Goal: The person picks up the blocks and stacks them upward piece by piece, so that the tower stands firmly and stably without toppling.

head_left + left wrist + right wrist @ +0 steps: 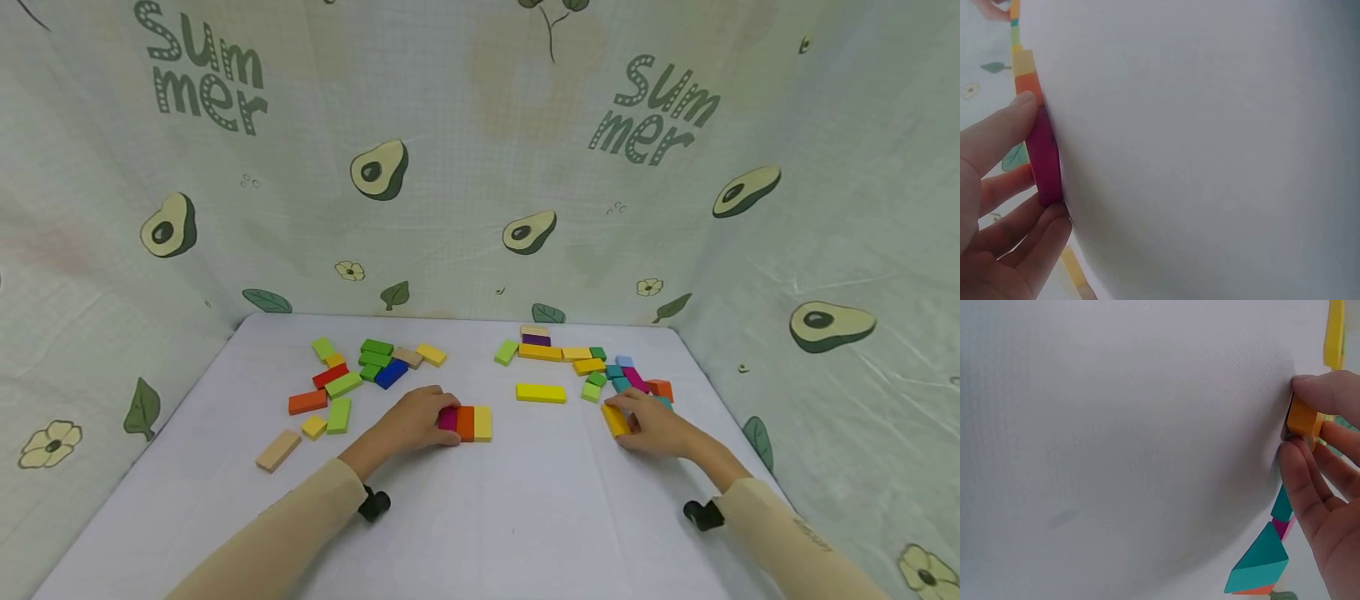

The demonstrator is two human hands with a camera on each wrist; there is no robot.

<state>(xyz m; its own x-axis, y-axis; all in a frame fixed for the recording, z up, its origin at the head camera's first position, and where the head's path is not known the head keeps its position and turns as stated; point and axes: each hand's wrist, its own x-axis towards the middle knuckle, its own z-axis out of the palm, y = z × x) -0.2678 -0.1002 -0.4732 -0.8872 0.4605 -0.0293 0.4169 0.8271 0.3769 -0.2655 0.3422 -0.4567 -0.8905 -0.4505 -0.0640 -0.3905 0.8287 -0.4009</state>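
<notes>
My left hand (420,419) grips a magenta block (447,418) between thumb and fingers at the middle of the table. Side by side with it stand an orange-red block (466,423) and a pale yellow block (483,424), forming a short row. In the left wrist view the thumb lies near where the magenta block (1045,156) meets the orange one. Over on the right, my right hand (651,423) pinches a yellow-orange block (616,420); the right wrist view shows this block (1302,419) between thumb and fingertips, close to the tabletop.
Several coloured blocks lie scattered at the left, among them a red-orange block (307,402) and a wooden block (278,451). A long yellow block (541,393) lies between the hands. Behind the right hand are more blocks, including a magenta one (635,380). Printed cloth (450,250) walls the table.
</notes>
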